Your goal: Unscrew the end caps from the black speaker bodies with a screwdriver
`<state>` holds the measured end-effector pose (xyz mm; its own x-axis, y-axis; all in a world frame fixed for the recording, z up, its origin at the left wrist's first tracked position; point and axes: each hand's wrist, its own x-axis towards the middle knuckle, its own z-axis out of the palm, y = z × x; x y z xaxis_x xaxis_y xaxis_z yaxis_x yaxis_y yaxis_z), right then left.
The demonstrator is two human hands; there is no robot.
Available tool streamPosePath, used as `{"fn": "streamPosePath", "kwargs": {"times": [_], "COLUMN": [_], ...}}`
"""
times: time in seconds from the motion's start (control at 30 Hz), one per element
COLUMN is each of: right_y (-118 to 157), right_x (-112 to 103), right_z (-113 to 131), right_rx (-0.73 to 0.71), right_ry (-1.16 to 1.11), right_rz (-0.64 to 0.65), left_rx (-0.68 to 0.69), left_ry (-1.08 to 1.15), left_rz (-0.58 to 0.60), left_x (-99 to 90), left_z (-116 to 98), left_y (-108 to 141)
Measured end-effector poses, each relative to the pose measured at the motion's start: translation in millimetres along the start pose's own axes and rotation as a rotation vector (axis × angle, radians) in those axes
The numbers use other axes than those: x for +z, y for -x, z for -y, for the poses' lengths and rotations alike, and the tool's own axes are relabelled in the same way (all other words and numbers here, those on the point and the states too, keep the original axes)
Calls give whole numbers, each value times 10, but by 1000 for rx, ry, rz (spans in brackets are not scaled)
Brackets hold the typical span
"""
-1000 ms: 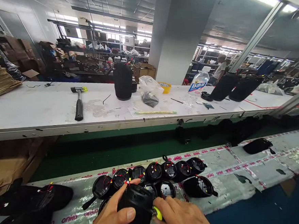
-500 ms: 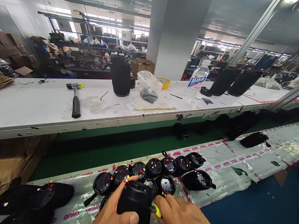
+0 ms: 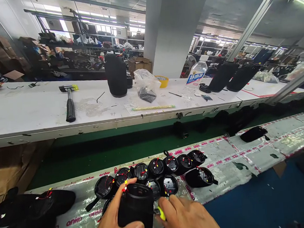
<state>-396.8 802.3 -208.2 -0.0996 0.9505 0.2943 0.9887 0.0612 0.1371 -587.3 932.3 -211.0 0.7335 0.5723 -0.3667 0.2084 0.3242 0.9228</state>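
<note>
My left hand (image 3: 114, 214) is wrapped round a black fabric-covered cylinder (image 3: 136, 207), which looks like a speaker housing and stands nearly upright. Red wires with small yellow and white connectors show by my index finger at its top rim. My right hand (image 3: 189, 214) is closed on a small tool with a yellow-green handle (image 3: 161, 213). The tool's dark end meets the right side of the housing; its exact tip cannot be made out. Just beyond my hands, several similar housings (image 3: 156, 167) stand with their ends up and red wires showing inside.
More housings lie at the left (image 3: 54, 200) and right (image 3: 202, 177) on the plastic-covered bench (image 3: 223, 171). Across a gap, a white table (image 3: 42, 114) carries a hammer (image 3: 70, 106), an upright black cylinder (image 3: 116, 76), a plastic bag (image 3: 146, 86), yellow tape (image 3: 163, 81) and a bottle (image 3: 196, 76).
The view has shifted slightly, so the far table sits further left. My hands keep the same grips, and the housing appears a little more upright. The tool stays at the housing's right side.
</note>
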Motion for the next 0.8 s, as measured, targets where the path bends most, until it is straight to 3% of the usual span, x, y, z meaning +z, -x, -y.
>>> {"fn": "streamPosePath", "kwargs": {"times": [0.17, 0.3, 0.53, 0.8], "right_y": [21, 36, -10, -77], "right_x": [44, 52, -132, -228], "right_z": [-1, -1, -12, -67], "right_rx": [10, 33, -37, -104], "right_ry": [-93, -123, 156, 171], "right_rz": [9, 59, 9, -7], "left_rx": [18, 30, 69, 28], "left_ry": [149, -58, -236, -219], "left_rz": [54, -40, -140, -84], "left_x": [32, 2, -15, -2], "left_z": [-32, 18, 79, -20], "left_y": [21, -10, -55, -35]}}
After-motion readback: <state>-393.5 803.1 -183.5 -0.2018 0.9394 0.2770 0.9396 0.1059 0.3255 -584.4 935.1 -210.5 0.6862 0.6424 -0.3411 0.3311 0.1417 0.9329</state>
